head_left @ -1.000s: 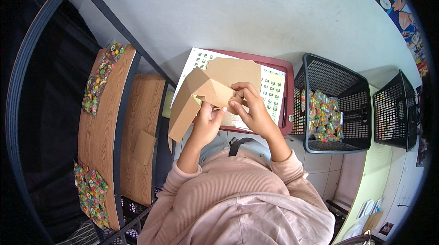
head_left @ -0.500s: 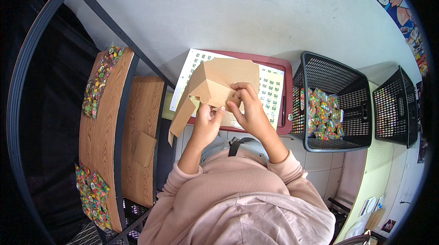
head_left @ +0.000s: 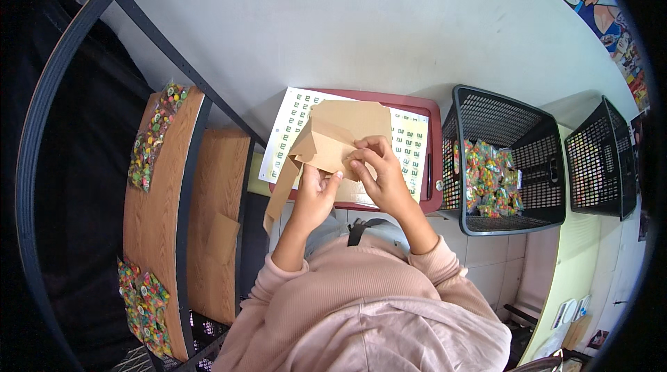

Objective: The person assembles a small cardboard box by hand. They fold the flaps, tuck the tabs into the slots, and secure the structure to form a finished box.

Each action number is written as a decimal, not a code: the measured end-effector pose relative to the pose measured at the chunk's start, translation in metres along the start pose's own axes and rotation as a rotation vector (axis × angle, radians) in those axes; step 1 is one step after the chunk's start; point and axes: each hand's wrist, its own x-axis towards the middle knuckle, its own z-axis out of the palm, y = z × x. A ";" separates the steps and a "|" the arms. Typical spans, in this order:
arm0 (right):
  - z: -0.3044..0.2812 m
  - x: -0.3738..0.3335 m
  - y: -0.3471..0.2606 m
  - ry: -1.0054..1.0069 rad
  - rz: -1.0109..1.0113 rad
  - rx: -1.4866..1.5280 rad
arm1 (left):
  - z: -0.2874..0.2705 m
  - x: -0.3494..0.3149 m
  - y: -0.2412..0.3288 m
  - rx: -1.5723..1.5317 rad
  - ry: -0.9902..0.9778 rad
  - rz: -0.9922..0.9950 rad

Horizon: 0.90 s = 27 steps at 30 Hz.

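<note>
A partly folded brown cardboard box (head_left: pixel 353 120) is held up between both hands, its flaps bent at several creases and one long flap hanging down at the left. My left hand (head_left: pixel 316 195) grips its near lower edge, thumb on top, the other fingers partly hidden. My right hand (head_left: pixel 381 172) pinches the box's near right corner between thumb and fingers. Under the box lie white sheets (head_left: pixel 286 122) printed with rows of small green marks, on a dark red tray-like board (head_left: pixel 432 150).
Right of the board stands a black plastic crate (head_left: pixel 531 163) holding bags of colourful candy (head_left: pixel 486 174); a second black crate (head_left: pixel 601 163) is farther right. On the left, wooden shelves (head_left: pixel 163 226) carry more candy bags (head_left: pixel 156 136) and a flat cardboard piece (head_left: pixel 222 236).
The view has shifted slightly, so the scene sits a little lower. Both hands keep their hold on the box, and its left side has tilted and folded slightly.
</note>
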 end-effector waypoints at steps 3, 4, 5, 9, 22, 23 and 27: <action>0.004 -0.002 0.006 0.076 0.015 0.030 | -0.003 0.001 -0.006 -0.047 -0.031 0.031; 0.005 -0.002 0.005 0.094 0.098 0.138 | -0.003 0.002 -0.007 -0.047 -0.037 0.044; 0.006 -0.002 0.003 0.112 0.183 0.242 | -0.002 0.002 -0.008 -0.050 -0.045 0.057; 0.001 -0.002 0.007 0.118 0.279 0.404 | -0.003 0.001 -0.005 -0.012 -0.066 -0.027; -0.007 0.000 0.008 0.234 0.222 0.299 | 0.007 0.007 -0.002 -0.061 -0.110 0.014; -0.006 -0.001 0.010 0.265 0.180 0.234 | 0.009 0.007 -0.001 -0.113 -0.082 0.032; 0.007 -0.011 0.018 0.360 0.098 0.172 | 0.008 0.008 -0.002 -0.148 -0.080 0.026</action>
